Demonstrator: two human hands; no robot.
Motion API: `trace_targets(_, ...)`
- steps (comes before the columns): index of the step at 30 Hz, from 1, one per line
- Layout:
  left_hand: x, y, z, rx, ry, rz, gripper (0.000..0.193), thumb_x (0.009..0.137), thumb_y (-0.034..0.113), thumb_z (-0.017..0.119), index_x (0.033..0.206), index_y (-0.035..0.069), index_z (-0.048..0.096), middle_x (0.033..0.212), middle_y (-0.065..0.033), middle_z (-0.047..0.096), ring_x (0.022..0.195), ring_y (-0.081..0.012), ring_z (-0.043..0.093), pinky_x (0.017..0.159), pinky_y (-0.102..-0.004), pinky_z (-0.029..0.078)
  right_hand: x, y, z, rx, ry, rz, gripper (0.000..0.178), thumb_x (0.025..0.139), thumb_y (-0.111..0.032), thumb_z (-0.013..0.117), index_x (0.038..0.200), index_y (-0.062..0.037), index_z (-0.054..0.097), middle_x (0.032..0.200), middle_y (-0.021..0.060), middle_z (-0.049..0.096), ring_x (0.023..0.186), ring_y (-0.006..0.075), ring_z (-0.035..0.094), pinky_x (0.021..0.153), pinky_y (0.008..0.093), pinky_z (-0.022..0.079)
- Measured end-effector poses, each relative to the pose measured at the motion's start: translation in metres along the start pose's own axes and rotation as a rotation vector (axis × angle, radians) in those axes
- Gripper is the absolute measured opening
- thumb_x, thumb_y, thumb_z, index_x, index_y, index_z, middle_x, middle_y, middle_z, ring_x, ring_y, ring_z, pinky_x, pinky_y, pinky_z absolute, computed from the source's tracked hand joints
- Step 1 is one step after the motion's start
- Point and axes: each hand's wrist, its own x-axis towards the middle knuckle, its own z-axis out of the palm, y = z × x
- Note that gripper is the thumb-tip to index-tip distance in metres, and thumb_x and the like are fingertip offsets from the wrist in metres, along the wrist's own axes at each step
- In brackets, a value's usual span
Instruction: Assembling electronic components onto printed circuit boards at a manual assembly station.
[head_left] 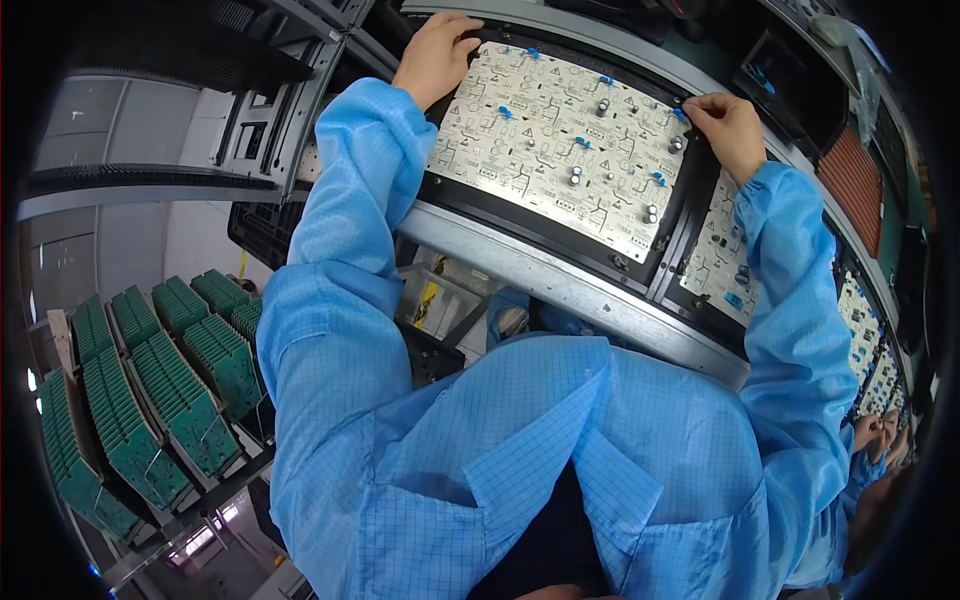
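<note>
A pale printed circuit board (pixel 550 150), covered with dark markings, lies in a black carrier frame (pixel 530 232). Small blue parts and several dark, silver-topped cylindrical capacitors (pixel 575 176) stand on it. At the far left corner of the board, my left hand (pixel 437 60) has its fingers curled together on the frame's edge. My right hand (pixel 728 132) pinches with thumb and forefinger at the frame's far right corner, beside a blue part. Whatever small piece lies under either set of fingertips is hidden.
A second populated board (pixel 712 245) lies in its frame to the right, partly behind my right sleeve. A metal rail (pixel 560 290) runs along the near side. Racks of green boards (pixel 150 390) stand at lower left. Another person's hands (pixel 880 435) work at the far right.
</note>
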Motion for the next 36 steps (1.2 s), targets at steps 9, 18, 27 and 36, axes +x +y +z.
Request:
trace_targets(9, 0.01, 0.005, 0.021, 0.124, -0.008, 0.002, 0.019, 0.085, 0.016, 0.059, 0.097, 0.007, 0.07, 0.098, -0.0105, 0.067, 0.097, -0.0295, 0.057, 0.089, -0.0368, 0.045, 0.003, -0.003, -0.002, 0.125, -0.113, 0.107, 0.022, 0.083, -0.014, 0.065, 0.095, 0.0043, 0.068, 0.081, 0.0062, 0.067, 0.072, 0.0098, 0.059, 0.068, 0.023, 0.047)
trace_targets(18, 0.017, 0.015, 0.016, -0.062, 0.004, -0.198, 0.025, 0.076, 0.028, 0.073, 0.09, 0.008, 0.073, 0.083, -0.01, 0.07, 0.073, -0.0199, 0.068, 0.068, -0.0282, 0.052, -0.007, -0.004, -0.009, 0.089, -0.101, 0.051, 0.023, 0.09, -0.019, 0.058, 0.104, -0.003, 0.068, 0.085, 0.0044, 0.067, 0.075, 0.0101, 0.06, 0.069, 0.024, 0.047)
trace_targets(27, 0.0, 0.015, -0.006, -0.003, -0.078, -0.211, 0.022, 0.078, 0.029, 0.07, 0.089, 0.01, 0.074, 0.077, -0.0068, 0.07, 0.068, -0.0158, 0.067, 0.064, -0.0256, 0.051, -0.149, -0.075, -0.004, -0.355, -0.059, -0.29, 0.017, 0.077, -0.01, 0.068, 0.089, 0.0028, 0.068, 0.081, 0.0157, 0.061, 0.076, 0.0307, 0.057, 0.067, 0.0367, 0.046)
trace_targets(36, -0.066, 0.143, -0.027, -0.333, -0.488, -0.1, 0.021, 0.083, 0.022, 0.057, 0.089, 0.003, 0.064, 0.086, -0.0175, 0.065, 0.078, -0.0338, 0.063, 0.069, -0.0396, 0.05, -0.178, -0.063, 0.056, -0.259, 0.374, -0.089, 0.013, 0.074, -0.003, 0.067, 0.085, 0.0021, 0.065, 0.076, 0.0122, 0.059, 0.07, 0.0245, 0.058, 0.064, 0.0335, 0.047)
